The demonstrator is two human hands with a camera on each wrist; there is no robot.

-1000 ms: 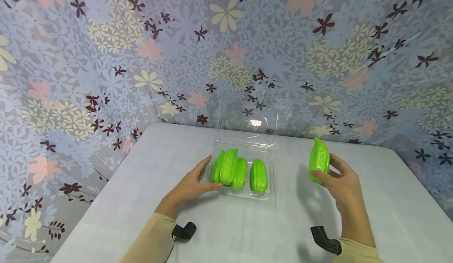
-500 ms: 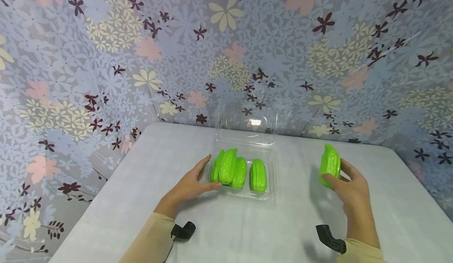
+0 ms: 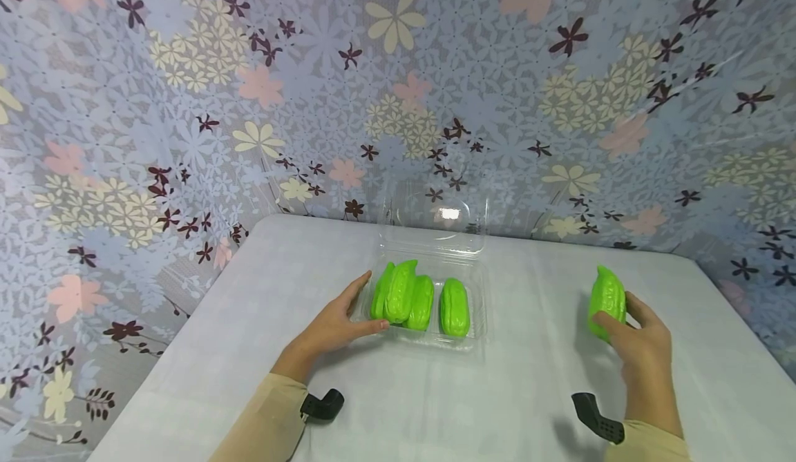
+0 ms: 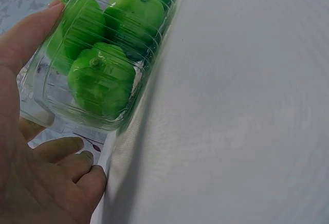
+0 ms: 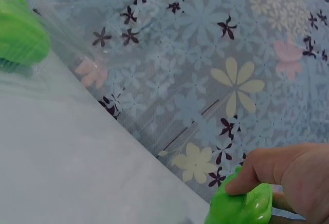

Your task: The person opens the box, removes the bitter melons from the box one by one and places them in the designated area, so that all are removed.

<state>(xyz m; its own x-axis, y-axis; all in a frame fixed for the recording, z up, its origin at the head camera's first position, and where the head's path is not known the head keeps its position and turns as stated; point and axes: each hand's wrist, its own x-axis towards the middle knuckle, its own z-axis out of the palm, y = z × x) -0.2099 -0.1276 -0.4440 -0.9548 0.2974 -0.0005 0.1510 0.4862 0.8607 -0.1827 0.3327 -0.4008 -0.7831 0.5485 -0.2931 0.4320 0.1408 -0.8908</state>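
A clear plastic clamshell box (image 3: pixel 480 296) stands open in the middle of the table with several bright green ridged gourds (image 3: pixel 410 301) in its tray. My left hand (image 3: pixel 336 321) rests against the box's left side, thumb along the front edge and fingers straight (image 4: pixel 31 34); the gourds (image 4: pixel 100 77) show through the wall. My right hand (image 3: pixel 643 334) grips a single green gourd (image 3: pixel 607 300) upright, low over the table to the right of the box. The right wrist view shows fingers curled over this gourd (image 5: pixel 241 206).
The table (image 3: pixel 435 407) has a pale cloth and ends at a flowered curtain (image 3: pixel 398 89) close behind the box. The open lid (image 3: pixel 435 222) leans toward the curtain. The table's right edge lies a little beyond my right hand.
My right hand has carried the green gourd to the right and downward, away from the box. My left hand has stayed on the box.
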